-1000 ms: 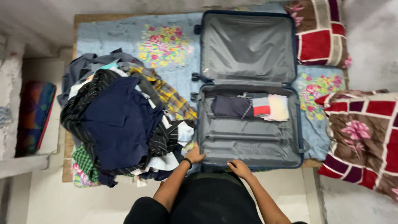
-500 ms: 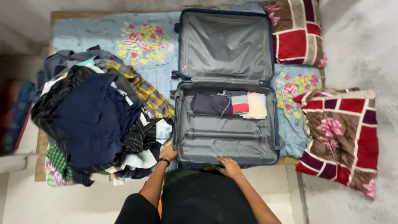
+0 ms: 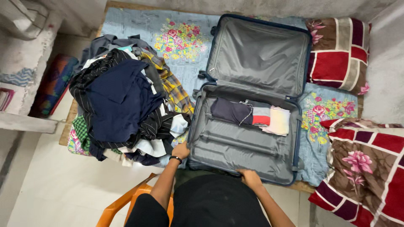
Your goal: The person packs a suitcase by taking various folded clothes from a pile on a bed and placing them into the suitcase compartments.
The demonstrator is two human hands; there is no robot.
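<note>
Grey-lined and lying open on the bed, the suitcase has the left hand gripping its near-left corner and the right hand pressed on its near rim, so any shifting is best done evenly, keeping the folded clothes settled.

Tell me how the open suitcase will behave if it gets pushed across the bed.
The suitcase looks hard-shelled, so it likely slides stiffly as one piece. With few folded clothes inside, it is probably light. The open lid may drag on the bedsheet.
</note>
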